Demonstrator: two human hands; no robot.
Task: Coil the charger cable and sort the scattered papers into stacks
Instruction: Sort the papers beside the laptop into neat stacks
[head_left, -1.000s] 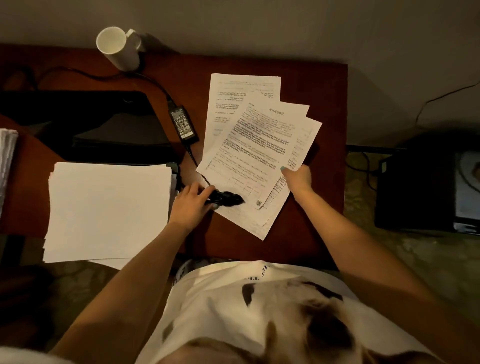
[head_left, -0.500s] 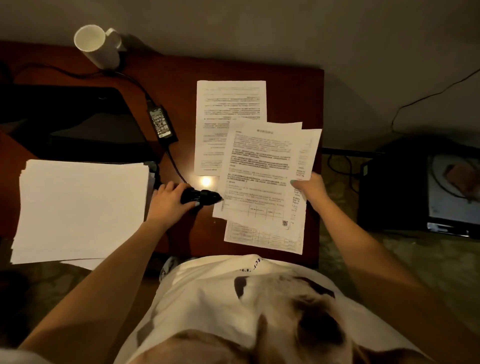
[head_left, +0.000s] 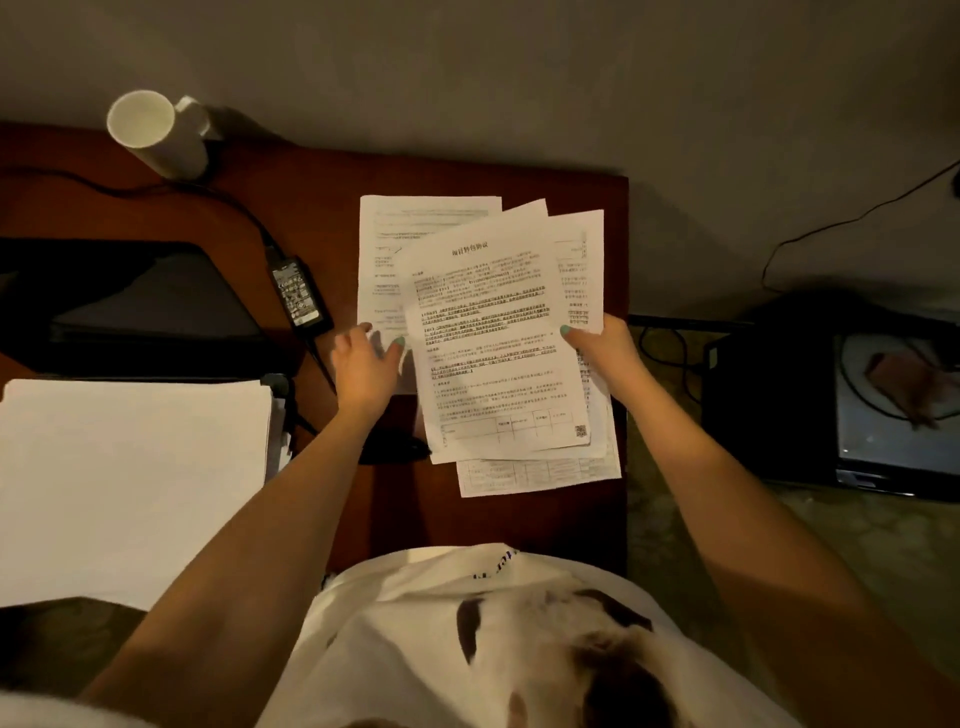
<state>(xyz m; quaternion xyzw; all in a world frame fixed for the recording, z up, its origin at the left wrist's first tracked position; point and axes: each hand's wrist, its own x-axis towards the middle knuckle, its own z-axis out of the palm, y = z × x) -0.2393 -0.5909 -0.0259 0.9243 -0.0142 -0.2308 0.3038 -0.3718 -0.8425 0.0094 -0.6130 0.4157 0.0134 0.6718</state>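
Printed sheets (head_left: 498, 332) — several white pages of dense black text, fanned and overlapping; the top one is tilted, with its right edge pinched by the right hand (head_left: 602, 348).
Blank paper stack (head_left: 135, 483) — thick, white, squared, lying flat at the left.
Charger brick (head_left: 300, 293): black, labelled, lying flat between the two.
Cable (head_left: 244, 214): thin, black, uncoiled, in loose curves.

Single head view, wide-angle, looking steeply down from close above the surface (head_left: 322, 208): wearer's shirt (head_left: 493, 649) at its near edge, wall (head_left: 519, 78) beyond its far edge, floor (head_left: 727, 545) off its right side.
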